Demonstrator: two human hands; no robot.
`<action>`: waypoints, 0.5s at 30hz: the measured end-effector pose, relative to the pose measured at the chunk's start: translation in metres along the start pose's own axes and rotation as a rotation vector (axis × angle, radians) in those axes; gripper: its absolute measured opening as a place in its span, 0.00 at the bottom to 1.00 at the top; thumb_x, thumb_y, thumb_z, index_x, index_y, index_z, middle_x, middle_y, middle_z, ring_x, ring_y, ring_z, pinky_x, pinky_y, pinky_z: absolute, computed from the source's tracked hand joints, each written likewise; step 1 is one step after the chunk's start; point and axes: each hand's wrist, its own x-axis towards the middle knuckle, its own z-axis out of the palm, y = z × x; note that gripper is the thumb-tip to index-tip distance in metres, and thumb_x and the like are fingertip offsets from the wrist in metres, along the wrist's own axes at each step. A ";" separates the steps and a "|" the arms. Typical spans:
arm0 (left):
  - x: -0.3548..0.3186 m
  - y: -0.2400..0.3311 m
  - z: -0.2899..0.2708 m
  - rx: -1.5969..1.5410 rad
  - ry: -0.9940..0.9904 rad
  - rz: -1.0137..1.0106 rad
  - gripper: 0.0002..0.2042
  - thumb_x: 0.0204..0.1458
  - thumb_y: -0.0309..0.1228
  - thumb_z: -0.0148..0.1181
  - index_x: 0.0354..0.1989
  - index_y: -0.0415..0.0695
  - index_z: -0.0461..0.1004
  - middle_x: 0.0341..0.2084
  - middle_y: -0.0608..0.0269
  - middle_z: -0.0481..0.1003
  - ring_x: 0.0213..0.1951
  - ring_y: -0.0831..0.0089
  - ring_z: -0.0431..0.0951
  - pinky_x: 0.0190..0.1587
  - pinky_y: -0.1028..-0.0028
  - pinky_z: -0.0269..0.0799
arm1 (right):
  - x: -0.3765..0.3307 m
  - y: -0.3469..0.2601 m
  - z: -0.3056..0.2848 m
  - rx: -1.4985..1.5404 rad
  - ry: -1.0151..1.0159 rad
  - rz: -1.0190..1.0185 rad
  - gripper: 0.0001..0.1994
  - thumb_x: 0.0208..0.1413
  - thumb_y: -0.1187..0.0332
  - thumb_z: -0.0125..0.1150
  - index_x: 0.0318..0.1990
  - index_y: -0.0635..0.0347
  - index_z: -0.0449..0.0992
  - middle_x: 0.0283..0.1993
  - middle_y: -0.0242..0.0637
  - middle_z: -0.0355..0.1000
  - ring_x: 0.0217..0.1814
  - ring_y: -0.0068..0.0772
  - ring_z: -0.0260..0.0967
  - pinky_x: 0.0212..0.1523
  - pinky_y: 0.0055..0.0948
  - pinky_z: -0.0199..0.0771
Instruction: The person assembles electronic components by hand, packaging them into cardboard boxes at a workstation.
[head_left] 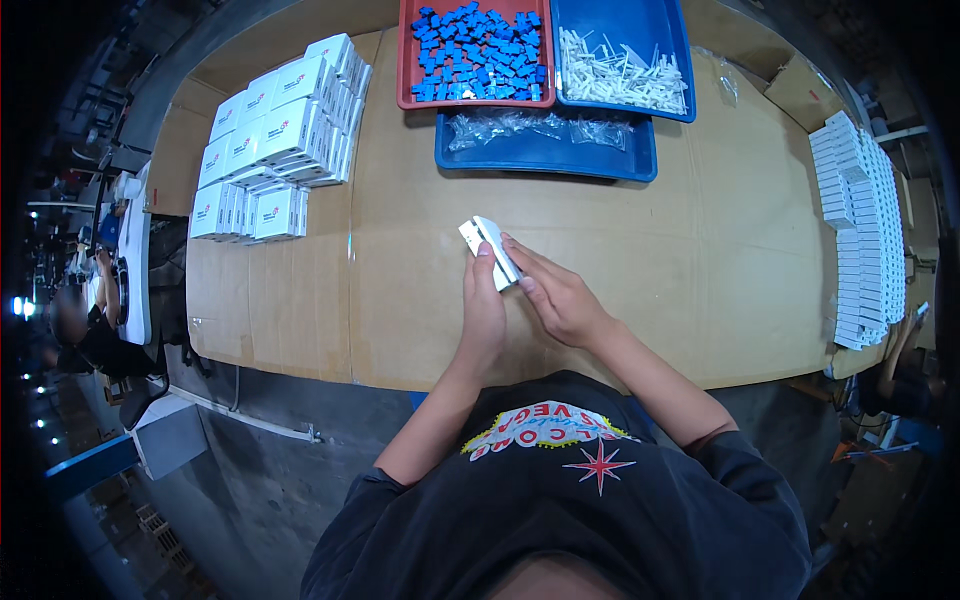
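Note:
A small white box (pixel 503 262) is held tilted between both hands above the middle of the cardboard-covered table. A dark gap runs along its length, and a flap or edge stands out on its left side. My left hand (pixel 482 315) is closed round the near left part, thumb laid on the box. From the right, my right hand (pixel 568 303) presses its fingertips and thumb against the other side. The contents of the box cannot be made out.
Stacked white boxes (pixel 270 130) stand at the left of the table (pixel 420 290); rows of white pieces (pixel 870 240) line the right. At the back are a red tray (pixel 403 60) of blue parts, a blue tray (pixel 690 60) of white sticks, and another blue tray (pixel 540 170) holding clear bags.

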 end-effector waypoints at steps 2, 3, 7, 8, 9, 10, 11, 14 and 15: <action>0.002 0.008 -0.001 -0.022 -0.048 0.020 0.25 0.73 0.41 0.44 0.70 0.36 0.60 0.54 0.58 0.71 0.55 0.73 0.73 0.61 0.72 0.67 | 0.001 0.005 -0.014 0.053 -0.009 0.086 0.21 0.73 0.67 0.49 0.66 0.69 0.71 0.68 0.59 0.70 0.67 0.57 0.72 0.66 0.41 0.72; 0.003 0.011 0.001 0.126 -0.113 0.151 0.28 0.68 0.34 0.49 0.74 0.37 0.53 0.60 0.55 0.67 0.60 0.69 0.70 0.65 0.69 0.64 | 0.001 0.007 -0.019 0.107 -0.018 0.175 0.21 0.74 0.64 0.48 0.67 0.68 0.71 0.68 0.58 0.69 0.69 0.57 0.70 0.68 0.39 0.69; 0.002 0.019 -0.004 0.497 -0.303 0.473 0.48 0.53 0.20 0.60 0.80 0.43 0.37 0.70 0.51 0.57 0.71 0.60 0.61 0.74 0.61 0.53 | 0.010 -0.007 -0.029 0.665 -0.090 0.714 0.25 0.75 0.56 0.49 0.68 0.65 0.71 0.64 0.41 0.73 0.62 0.35 0.72 0.63 0.34 0.72; 0.002 0.017 -0.003 0.492 -0.307 0.469 0.50 0.51 0.23 0.63 0.80 0.42 0.38 0.70 0.44 0.58 0.71 0.52 0.61 0.76 0.57 0.51 | 0.011 -0.010 -0.030 0.665 -0.087 0.714 0.25 0.75 0.56 0.49 0.68 0.65 0.71 0.64 0.41 0.73 0.62 0.35 0.72 0.63 0.34 0.72; 0.003 0.016 -0.002 0.492 -0.310 0.470 0.50 0.51 0.23 0.63 0.80 0.42 0.38 0.70 0.44 0.58 0.71 0.52 0.61 0.76 0.57 0.51 | 0.012 -0.013 -0.028 0.704 -0.061 0.720 0.24 0.74 0.57 0.51 0.68 0.64 0.71 0.63 0.40 0.73 0.61 0.33 0.72 0.63 0.34 0.73; 0.004 0.016 -0.001 0.486 -0.315 0.480 0.50 0.51 0.26 0.64 0.80 0.42 0.38 0.71 0.45 0.58 0.72 0.52 0.60 0.76 0.57 0.51 | 0.013 -0.015 -0.027 0.742 -0.035 0.725 0.24 0.73 0.58 0.54 0.68 0.64 0.71 0.62 0.38 0.74 0.59 0.30 0.72 0.63 0.33 0.73; 0.005 0.016 0.001 0.479 -0.320 0.491 0.51 0.52 0.30 0.65 0.80 0.42 0.37 0.71 0.46 0.58 0.72 0.52 0.60 0.76 0.57 0.51 | 0.013 -0.016 -0.027 0.740 -0.033 0.724 0.24 0.73 0.58 0.54 0.68 0.64 0.71 0.62 0.38 0.74 0.59 0.30 0.72 0.63 0.33 0.73; -0.004 0.020 0.013 0.158 -0.220 0.375 0.42 0.64 0.40 0.57 0.80 0.43 0.41 0.71 0.48 0.59 0.71 0.56 0.63 0.74 0.60 0.56 | 0.011 -0.019 -0.020 0.692 0.033 0.644 0.23 0.70 0.66 0.59 0.68 0.64 0.70 0.65 0.40 0.71 0.63 0.31 0.70 0.64 0.34 0.73; -0.003 0.019 0.013 0.158 -0.220 0.375 0.42 0.64 0.40 0.57 0.80 0.43 0.41 0.71 0.48 0.59 0.71 0.56 0.63 0.74 0.60 0.56 | 0.009 -0.018 -0.014 0.679 0.102 0.574 0.24 0.66 0.69 0.63 0.67 0.66 0.70 0.65 0.43 0.71 0.66 0.34 0.70 0.66 0.35 0.72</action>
